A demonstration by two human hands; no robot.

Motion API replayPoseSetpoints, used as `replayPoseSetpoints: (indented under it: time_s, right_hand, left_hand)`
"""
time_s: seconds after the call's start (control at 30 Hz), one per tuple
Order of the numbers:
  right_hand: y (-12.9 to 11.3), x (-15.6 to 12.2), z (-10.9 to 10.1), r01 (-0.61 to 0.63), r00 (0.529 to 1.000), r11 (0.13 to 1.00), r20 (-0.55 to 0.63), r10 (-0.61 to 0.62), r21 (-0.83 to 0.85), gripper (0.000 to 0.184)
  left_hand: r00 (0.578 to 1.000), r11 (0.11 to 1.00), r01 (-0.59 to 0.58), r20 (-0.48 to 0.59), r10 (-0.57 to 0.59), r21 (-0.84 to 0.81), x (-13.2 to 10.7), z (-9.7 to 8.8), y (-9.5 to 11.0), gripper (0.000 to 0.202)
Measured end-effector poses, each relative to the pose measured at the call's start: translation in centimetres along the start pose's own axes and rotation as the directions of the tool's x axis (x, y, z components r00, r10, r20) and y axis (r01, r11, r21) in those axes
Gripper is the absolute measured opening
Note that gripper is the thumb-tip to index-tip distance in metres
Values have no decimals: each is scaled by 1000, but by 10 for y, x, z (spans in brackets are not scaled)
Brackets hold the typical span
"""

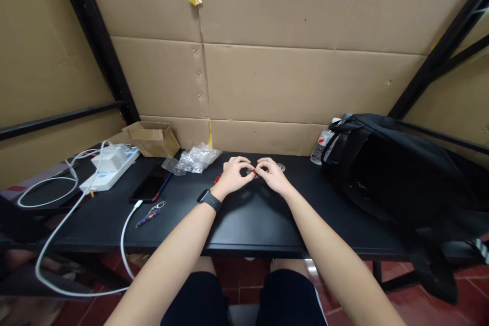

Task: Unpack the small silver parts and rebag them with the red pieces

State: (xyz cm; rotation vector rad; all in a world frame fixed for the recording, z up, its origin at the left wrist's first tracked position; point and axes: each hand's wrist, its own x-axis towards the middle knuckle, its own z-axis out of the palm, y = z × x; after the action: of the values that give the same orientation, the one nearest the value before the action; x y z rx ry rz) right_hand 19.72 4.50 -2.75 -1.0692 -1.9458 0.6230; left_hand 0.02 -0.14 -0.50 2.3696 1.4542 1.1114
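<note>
Two bare hands meet above the table (pixel 252 238), nearer its far edge than its near edge and around the middle of its length. A small red piece (pixel 255 170) lies at their meeting point, to the right of the left hand (pixel 236 175) and to the left of the right hand (pixel 272 175). Thumb and forefinger of each hand appear pinched upon it, so that neither hand is the nearer; its long axis (the fingers cover most of it) cannot be told. A second red item (pixel 217 179), partly hidden, lies just beside the left hand, and a clear ring-shaped object (pixel 281 167) shows just beyond the right. Toward the table's far edge, left of the hands, lies crumpled clear plastic (pixel 196 158); a black bag (pixel 397 178) occupies the right end, and a dark phone (pixel 150 184) lies toward the left end.
</note>
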Motion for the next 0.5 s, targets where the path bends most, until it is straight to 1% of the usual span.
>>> replayPoseSetpoints:
  time_s: [0.07,0.13,0.2,0.27,0.37,0.43,0.5]
  right_hand:
    - [-1,0,-2,4,1000,1000,0,-4,13,21]
    - [-3,0,-4,5,1000,1000,-21,-5,6,19]
    - [-4,1,-9,-4,999,999,-52,2,-37,17]
    - [-3,1,-14,-19,998,993,-63,12,-118,14]
    - [-1,-1,-22,-20,1000,970,-6,19,-241,11]
    - [1,-3,-26,-19,998,958,44,33,-286,8]
    - [4,-4,-31,-13,994,952,96,45,-306,7]
  left_hand:
    - [999,1000,9,40,-10,28,0,2,-3,15]
    - [998,999,13,53,-16,43,2,3,-9,19]
    - [999,997,35,25,-37,70,4,1,-18,23]
    - [996,988,90,-15,-89,124,5,-4,-31,27]
    - [986,962,160,4,-165,221,4,-13,-50,22]
    - [983,954,167,38,-182,249,2,-17,-59,18]
    - [981,955,155,71,-178,253,1,-18,-64,17]
